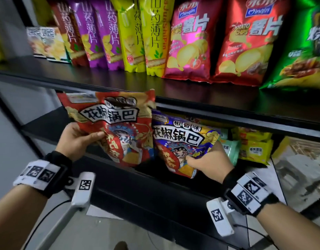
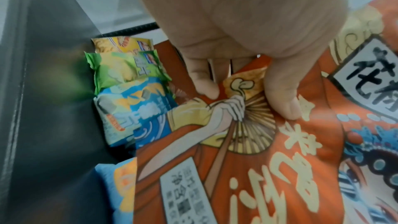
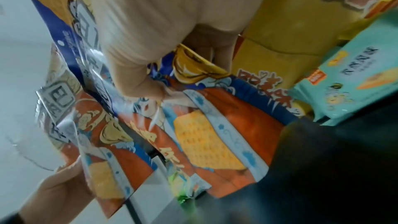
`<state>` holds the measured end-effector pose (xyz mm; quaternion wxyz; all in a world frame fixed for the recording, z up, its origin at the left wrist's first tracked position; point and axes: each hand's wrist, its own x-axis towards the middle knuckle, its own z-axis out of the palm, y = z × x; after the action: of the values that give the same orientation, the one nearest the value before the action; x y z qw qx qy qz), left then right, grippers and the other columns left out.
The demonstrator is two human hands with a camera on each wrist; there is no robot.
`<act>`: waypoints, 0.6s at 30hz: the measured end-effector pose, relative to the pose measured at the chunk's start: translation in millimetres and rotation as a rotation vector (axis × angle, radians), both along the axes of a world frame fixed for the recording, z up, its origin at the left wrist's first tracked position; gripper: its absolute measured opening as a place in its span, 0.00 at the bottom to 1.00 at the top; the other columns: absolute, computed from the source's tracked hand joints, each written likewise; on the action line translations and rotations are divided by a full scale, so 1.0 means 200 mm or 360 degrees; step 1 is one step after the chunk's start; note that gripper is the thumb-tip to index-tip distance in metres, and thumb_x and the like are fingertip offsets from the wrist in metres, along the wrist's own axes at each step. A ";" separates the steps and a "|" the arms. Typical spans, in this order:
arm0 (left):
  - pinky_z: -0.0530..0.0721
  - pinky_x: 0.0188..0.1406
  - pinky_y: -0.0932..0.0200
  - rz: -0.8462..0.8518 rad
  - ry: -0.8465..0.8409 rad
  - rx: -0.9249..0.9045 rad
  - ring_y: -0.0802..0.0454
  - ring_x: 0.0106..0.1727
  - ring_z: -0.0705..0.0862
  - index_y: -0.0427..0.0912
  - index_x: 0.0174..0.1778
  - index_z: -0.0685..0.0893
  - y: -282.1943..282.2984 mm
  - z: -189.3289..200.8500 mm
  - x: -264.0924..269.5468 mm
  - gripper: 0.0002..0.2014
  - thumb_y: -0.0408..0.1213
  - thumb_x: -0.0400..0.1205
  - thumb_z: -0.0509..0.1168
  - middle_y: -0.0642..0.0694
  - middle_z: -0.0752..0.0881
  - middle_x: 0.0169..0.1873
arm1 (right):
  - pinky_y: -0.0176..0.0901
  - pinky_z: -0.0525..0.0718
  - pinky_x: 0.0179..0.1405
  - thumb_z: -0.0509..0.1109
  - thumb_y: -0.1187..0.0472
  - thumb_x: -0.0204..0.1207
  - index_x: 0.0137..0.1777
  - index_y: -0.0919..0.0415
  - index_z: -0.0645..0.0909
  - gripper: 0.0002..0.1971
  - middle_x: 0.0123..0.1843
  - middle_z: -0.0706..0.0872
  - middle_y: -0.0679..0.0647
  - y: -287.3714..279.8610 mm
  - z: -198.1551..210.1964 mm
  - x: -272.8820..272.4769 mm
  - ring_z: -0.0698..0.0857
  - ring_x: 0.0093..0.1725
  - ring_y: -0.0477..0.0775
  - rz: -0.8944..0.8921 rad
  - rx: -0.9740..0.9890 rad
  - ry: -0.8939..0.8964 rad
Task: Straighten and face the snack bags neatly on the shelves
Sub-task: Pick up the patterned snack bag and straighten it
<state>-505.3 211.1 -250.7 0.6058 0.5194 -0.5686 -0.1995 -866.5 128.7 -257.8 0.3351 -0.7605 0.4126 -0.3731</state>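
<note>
1. While both hands are working at the lower tier, the black shelf unit (image 1: 191,98) is carrying an upper row of upright, front-facing chip bags (image 1: 190,42).
2. Red snack bag (image 1: 108,127) is being held at the front edge of the lower shelf, tilted, print facing out, touching the blue bag on its right.
3. Blue snack bag (image 1: 181,141) is standing beside it, leaning, bottom edge near the shelf lip.
4. Left hand (image 1: 78,139) is pinching the red bag's left side: thumb on the front, fingers (image 2: 204,81) curled behind.
5. Right hand (image 1: 209,161) is gripping the blue bag's lower right corner, thumb on the front, fingers wrapped behind.
6. Small yellow and mint packs (image 1: 249,147) are sitting stacked just right of the blue bag.
7. Left wrist view: green and blue small packets (image 2: 129,94) are lying behind the red bag.
</note>
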 end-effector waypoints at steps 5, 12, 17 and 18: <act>0.89 0.41 0.63 0.0199 0.0267 -0.0279 0.62 0.37 0.90 0.50 0.37 0.94 0.11 0.12 0.15 0.13 0.26 0.73 0.69 0.59 0.93 0.36 | 0.13 0.76 0.40 0.82 0.71 0.62 0.44 0.16 0.80 0.38 0.42 0.85 0.17 0.10 0.15 0.12 0.84 0.46 0.20 0.0199 -0.0184 -0.0282; 0.90 0.44 0.61 0.0271 0.0596 -0.0518 0.56 0.40 0.91 0.34 0.49 0.85 0.19 0.35 0.34 0.08 0.24 0.85 0.60 0.52 0.93 0.40 | 0.15 0.76 0.45 0.79 0.65 0.59 0.40 0.36 0.84 0.19 0.45 0.85 0.19 0.21 0.57 0.41 0.84 0.48 0.21 0.0427 -0.0583 -0.0570; 0.90 0.38 0.57 0.0480 0.0578 -0.0604 0.52 0.37 0.90 0.41 0.44 0.89 0.23 0.61 0.60 0.09 0.28 0.84 0.65 0.51 0.93 0.38 | 0.56 0.85 0.40 0.79 0.63 0.62 0.41 0.68 0.86 0.11 0.39 0.90 0.62 0.17 0.89 0.74 0.88 0.42 0.64 0.0459 -0.0692 -0.0575; 0.87 0.36 0.55 0.0553 0.0555 -0.0617 0.50 0.36 0.88 0.41 0.42 0.89 0.23 0.66 0.67 0.08 0.28 0.83 0.67 0.52 0.92 0.36 | 0.55 0.85 0.40 0.79 0.64 0.62 0.39 0.67 0.86 0.08 0.37 0.90 0.60 0.15 0.95 0.82 0.89 0.41 0.62 0.0429 -0.0727 -0.0581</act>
<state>-370.5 256.2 -118.5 0.8071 0.4415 -0.3863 -0.0670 -701.7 158.8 -67.6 0.2707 -0.7842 0.1468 -0.5386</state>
